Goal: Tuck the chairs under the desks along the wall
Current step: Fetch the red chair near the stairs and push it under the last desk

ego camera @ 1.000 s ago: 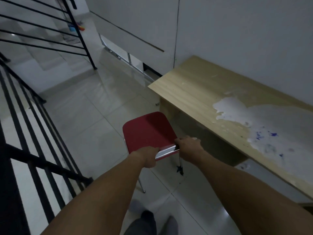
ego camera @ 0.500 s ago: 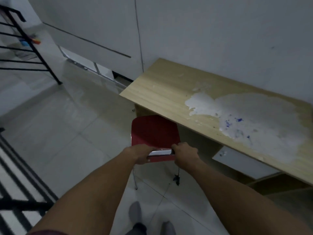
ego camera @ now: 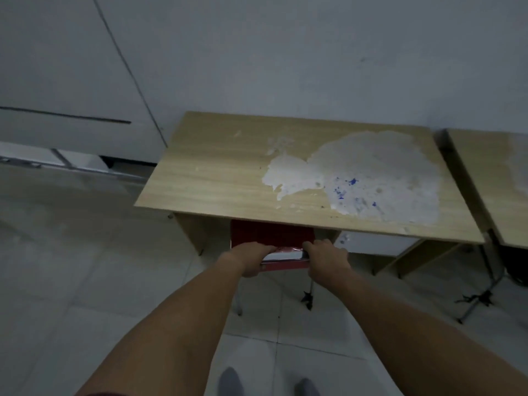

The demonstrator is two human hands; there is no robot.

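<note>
A red chair [ego camera: 271,234] with metal legs stands at the front edge of a light wooden desk [ego camera: 217,181] set against the white wall. Most of its seat is hidden under the desktop; only the near strip of red seat and the backrest top show. My left hand [ego camera: 251,260] grips the left end of the backrest. My right hand [ego camera: 325,260] grips the right end. The desktop has a large patch of peeled white surface with blue spots.
A second wooden desk [ego camera: 491,178] stands close to the right, with thin metal legs [ego camera: 483,298] splayed on the tiled floor beside it. A white shelf panel [ego camera: 377,242] sits under the first desk. A white cabinet wall [ego camera: 63,81] runs to the left. My feet show at the bottom.
The chair has gone forward from beside the desk's left corner to under the desktop, both hands still on its backrest. My view has swung right, so the railing is out of sight.
</note>
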